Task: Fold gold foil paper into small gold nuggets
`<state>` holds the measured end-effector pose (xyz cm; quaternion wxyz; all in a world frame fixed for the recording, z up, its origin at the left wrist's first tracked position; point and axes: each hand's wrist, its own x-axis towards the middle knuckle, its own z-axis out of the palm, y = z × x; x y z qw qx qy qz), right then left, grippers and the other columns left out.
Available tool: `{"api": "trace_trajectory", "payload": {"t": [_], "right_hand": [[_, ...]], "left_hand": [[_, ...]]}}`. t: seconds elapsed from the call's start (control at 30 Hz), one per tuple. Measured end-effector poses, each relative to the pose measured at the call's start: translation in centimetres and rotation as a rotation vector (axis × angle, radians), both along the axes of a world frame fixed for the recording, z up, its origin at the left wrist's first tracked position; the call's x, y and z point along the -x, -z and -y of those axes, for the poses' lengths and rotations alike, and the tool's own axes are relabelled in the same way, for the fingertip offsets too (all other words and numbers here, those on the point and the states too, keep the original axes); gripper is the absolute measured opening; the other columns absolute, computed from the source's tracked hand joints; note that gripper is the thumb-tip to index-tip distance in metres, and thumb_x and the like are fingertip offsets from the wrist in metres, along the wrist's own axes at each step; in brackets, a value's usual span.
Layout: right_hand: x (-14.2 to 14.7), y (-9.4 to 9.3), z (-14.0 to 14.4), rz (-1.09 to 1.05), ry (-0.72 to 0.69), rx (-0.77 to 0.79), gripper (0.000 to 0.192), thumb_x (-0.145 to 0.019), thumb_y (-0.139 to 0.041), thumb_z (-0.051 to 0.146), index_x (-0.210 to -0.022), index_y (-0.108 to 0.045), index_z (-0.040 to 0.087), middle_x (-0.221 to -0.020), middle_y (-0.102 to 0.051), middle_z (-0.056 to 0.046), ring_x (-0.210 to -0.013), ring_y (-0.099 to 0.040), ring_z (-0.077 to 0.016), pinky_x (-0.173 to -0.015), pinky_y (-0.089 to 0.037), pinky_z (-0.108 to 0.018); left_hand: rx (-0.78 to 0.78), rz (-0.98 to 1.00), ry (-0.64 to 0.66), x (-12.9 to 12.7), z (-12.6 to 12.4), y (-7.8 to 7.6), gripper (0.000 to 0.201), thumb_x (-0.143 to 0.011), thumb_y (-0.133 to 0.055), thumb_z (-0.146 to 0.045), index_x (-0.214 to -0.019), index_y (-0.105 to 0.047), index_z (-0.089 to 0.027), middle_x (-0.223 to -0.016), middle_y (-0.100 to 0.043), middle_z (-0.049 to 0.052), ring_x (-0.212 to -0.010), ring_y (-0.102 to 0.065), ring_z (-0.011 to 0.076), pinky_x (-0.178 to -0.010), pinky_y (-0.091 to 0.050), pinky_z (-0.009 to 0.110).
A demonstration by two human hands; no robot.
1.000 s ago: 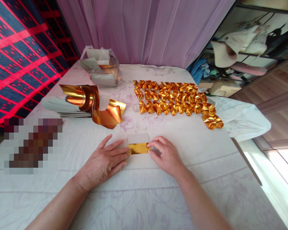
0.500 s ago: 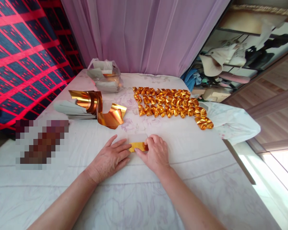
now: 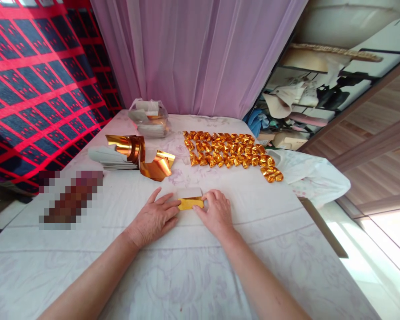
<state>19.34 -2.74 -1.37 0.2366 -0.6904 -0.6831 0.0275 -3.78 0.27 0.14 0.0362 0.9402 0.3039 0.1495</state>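
Left fingers: the left hand (image 3: 154, 218) lies flat, palm down, fingers (image 3: 171, 206) spread narrow and pressing the left end of the small gold foil paper strip (image 3: 190, 203); nothing is gripped.
Right fingers: the right hand (image 3: 214, 212) is curled, fingertips (image 3: 200, 209) pinning the strip's right end; pressing rather than pinching, as far as the view shows.
Strip: flat on the white floral cloth-covered bench (image 3: 186, 271), between the two hands, its white reverse side (image 3: 189, 192) showing just behind the gold band.
Doing it well: judging by the hold, a crease is being set; keep both ends pinned so the slippery foil cannot skate, line up the edges first, then run a fingertip firmly along the fold.
Further out: rows of folded gold foil pieces (image 3: 230, 149) lie beyond the hands, well apart.
Left side: a curled heap of loose gold foil sheets (image 3: 143, 155) sits on a stack of white-backed paper (image 3: 110, 158).
Far edge: a clear plastic bag of paper (image 3: 149, 118) before the lilac curtain (image 3: 200, 53).
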Motion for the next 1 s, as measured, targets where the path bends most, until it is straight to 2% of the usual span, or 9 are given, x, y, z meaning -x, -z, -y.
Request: {"api": "trace_trajectory", "payload": {"t": [0.13,0.3,0.5,0.73,1.0], "right_hand": [[-1.1,0.5,0.1,0.003,0.031,-0.016,0.021,-0.079,-0.074,0.034,-0.090,-0.061,0.023,-0.102,-0.062,-0.006,-0.094,-0.057,-0.0239,-0.078,-0.039,-0.035],[-1.2,0.6,-0.1,-0.045,0.035,0.006,0.018,-0.077,-0.076,0.030,-0.087,-0.063,0.024,-0.101,-0.062,-0.004,-0.096,-0.058,-0.0236,-0.079,-0.038,-0.034],[-1.0,0.7,-0.2,-0.085,0.040,-0.009,0.016,-0.076,-0.076,0.028,-0.086,-0.064,0.023,-0.102,-0.063,-0.004,-0.099,-0.058,-0.0226,-0.081,-0.038,-0.034],[-0.9,0.7,-0.2,-0.084,0.031,-0.030,0.015,-0.078,-0.074,0.027,-0.088,-0.064,0.023,-0.102,-0.063,-0.003,-0.099,-0.058,-0.0213,-0.080,-0.039,-0.032],[-0.8,0.2,0.0,-0.083,0.021,0.000,0.015,-0.080,-0.073,0.027,-0.093,-0.067,0.024,-0.106,-0.064,-0.004,-0.104,-0.058,-0.0218,-0.083,-0.040,-0.033]], "left_hand": [[-0.028,-0.012,-0.031,0.0,0.5,0.1,0.019,-0.094,-0.052,-0.027,-0.106,-0.067,-0.024,-0.127,-0.069,0.001,-0.130,-0.053,0.0296,-0.120,-0.014,0.058],[-0.108,-0.069,-0.078,-1.1,1.3,0.0,0.036,-0.093,-0.056,-0.032,-0.129,-0.060,-0.030,-0.127,-0.068,0.003,-0.127,-0.055,0.0299,-0.120,-0.015,0.058],[-0.190,-0.110,-0.140,-2.5,2.2,-0.1,0.032,-0.091,-0.059,-0.036,-0.121,-0.065,-0.029,-0.117,-0.068,0.006,-0.119,-0.060,0.0286,-0.119,-0.017,0.058],[-0.128,-0.075,-0.138,-1.2,2.0,0.4,0.034,-0.095,-0.051,-0.037,-0.127,-0.062,-0.032,-0.130,-0.067,0.001,-0.126,-0.057,0.0268,-0.120,-0.012,0.058],[-0.109,-0.077,-0.147,-0.8,1.7,0.9,0.036,-0.098,-0.047,-0.042,-0.128,-0.063,-0.031,-0.133,-0.066,0.002,-0.131,-0.053,0.0276,-0.120,-0.011,0.058]]}}
